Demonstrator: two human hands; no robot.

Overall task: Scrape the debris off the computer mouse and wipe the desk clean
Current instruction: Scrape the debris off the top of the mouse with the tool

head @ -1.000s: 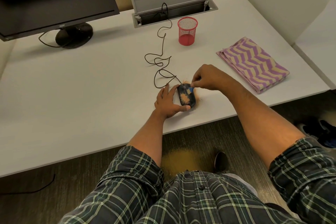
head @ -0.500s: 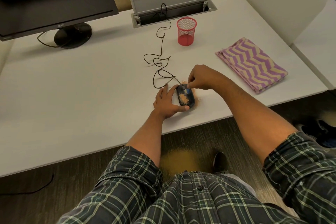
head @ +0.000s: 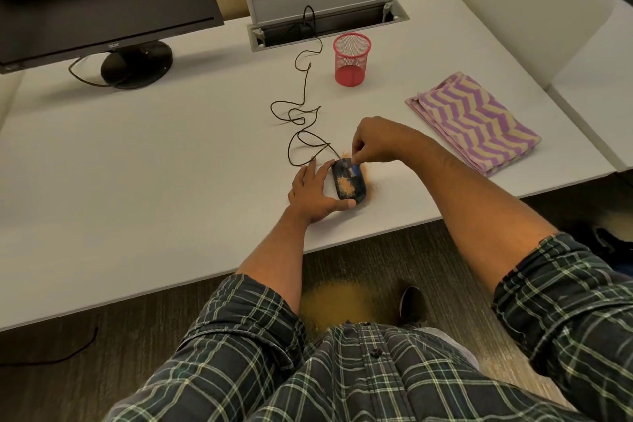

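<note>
A black wired computer mouse (head: pixel 349 186) lies near the front edge of the white desk (head: pixel 137 164), with orange debris (head: pixel 346 186) on its back and more scattered on the desk to its right. My left hand (head: pixel 313 193) steadies the mouse from the left, thumb curled round its near end. My right hand (head: pixel 373 142) pinches a small blue scraper (head: pixel 354 169) and holds it against the front of the mouse. The mouse cable (head: pixel 301 120) loops back to the desk's cable box.
A folded purple-and-cream zigzag cloth (head: pixel 474 118) lies to the right. A red mesh pen cup (head: pixel 352 59) stands behind the mouse, a monitor (head: pixel 102 0) at back left, an open cable box (head: pixel 325 3) at the back. Orange debris (head: pixel 337 303) lies on the floor below.
My right hand has shifted a little left and towards the front of the mouse with the scraper. The left hand and the mouse have stayed where they were.
</note>
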